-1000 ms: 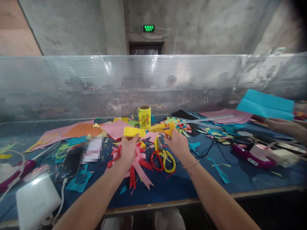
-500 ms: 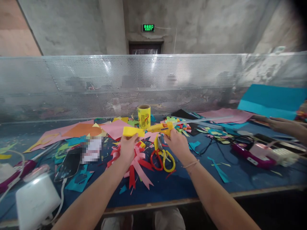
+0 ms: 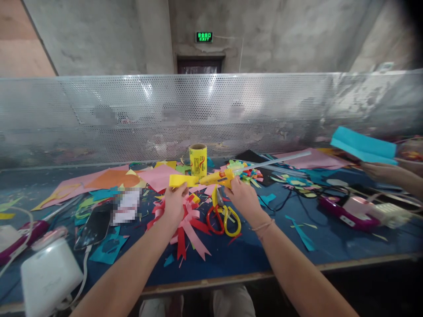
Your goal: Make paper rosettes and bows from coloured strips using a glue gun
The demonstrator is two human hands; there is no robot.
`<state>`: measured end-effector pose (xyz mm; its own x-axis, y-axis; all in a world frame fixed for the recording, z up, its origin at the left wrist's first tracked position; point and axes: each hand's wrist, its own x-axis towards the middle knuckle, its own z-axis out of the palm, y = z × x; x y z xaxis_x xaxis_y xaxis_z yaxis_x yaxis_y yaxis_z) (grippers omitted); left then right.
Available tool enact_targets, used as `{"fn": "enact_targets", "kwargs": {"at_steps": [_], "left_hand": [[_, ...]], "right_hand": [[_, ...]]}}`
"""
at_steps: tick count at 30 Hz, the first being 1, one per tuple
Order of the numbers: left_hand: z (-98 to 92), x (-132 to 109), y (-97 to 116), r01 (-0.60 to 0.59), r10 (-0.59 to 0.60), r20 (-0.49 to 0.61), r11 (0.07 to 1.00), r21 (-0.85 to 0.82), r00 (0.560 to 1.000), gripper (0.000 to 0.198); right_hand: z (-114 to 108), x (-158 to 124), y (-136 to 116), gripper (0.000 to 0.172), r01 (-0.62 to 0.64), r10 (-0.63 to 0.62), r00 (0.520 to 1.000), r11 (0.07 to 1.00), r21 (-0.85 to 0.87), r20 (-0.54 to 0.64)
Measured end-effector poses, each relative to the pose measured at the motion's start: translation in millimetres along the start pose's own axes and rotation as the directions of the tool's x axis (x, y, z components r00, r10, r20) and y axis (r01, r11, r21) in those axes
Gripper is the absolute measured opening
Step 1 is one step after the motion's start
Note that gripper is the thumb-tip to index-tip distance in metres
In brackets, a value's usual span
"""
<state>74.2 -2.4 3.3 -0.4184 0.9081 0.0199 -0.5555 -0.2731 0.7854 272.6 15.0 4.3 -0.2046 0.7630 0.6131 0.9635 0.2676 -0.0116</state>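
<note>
My left hand (image 3: pixel 174 203) is closed on a folded yellow paper strip (image 3: pixel 183 180), held just above a red and pink ribbon-like paper flower (image 3: pixel 188 222). My right hand (image 3: pixel 243 197) grips a yellow hot glue gun (image 3: pixel 217 178) with a long clear glue stick (image 3: pixel 277 160) sticking out behind. The gun's nozzle points left and meets the right end of the yellow strip. Red and yellow scissors (image 3: pixel 224 216) lie on the blue table (image 3: pixel 251 257) between my hands.
A yellow tape roll (image 3: pixel 198 160) stands behind the strip. Coloured paper sheets and scraps litter the table. A phone (image 3: pixel 95 226) and a white device (image 3: pixel 49 275) lie left; a pink device (image 3: pixel 350 210) with a cable lies right. Another person's hands (image 3: pixel 380 171) hold teal paper (image 3: pixel 363 145). A perforated metal screen (image 3: pixel 132 114) runs behind.
The glue gun nozzle has moved left, closing on the end of the yellow strip. The other person at the right has folded and lowered the teal paper.
</note>
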Motion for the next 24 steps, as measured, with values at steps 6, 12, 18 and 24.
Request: {"fn": "enact_targets", "kwargs": {"at_steps": [6,12,18,24], "left_hand": [[1.9,-1.5,-0.1,0.002,-0.002,0.005,1.000,0.010,1.000,0.024],[1.4,1.2,-1.0,-0.007,0.007,-0.012,1.000,0.006,1.000,0.021],[-1.7,1.7,-6.1,-0.028,0.027,0.034,0.999,0.030,0.999,0.025],[-1.5,0.9,-6.8,-0.033,0.031,0.034,0.999,0.041,0.999,0.025]], "right_hand": [[-3.8,0.2,0.0,0.020,-0.043,0.042,0.999,0.997,-0.057,-0.016],[-2.1,0.2,-1.0,0.018,-0.004,0.006,1.000,0.999,-0.052,0.024],[-1.9,-0.2,-1.3,0.019,-0.030,0.029,0.999,0.998,-0.046,-0.022],[-2.5,-0.9,-3.2,0.017,0.014,-0.014,1.000,0.998,-0.058,-0.009]]}}
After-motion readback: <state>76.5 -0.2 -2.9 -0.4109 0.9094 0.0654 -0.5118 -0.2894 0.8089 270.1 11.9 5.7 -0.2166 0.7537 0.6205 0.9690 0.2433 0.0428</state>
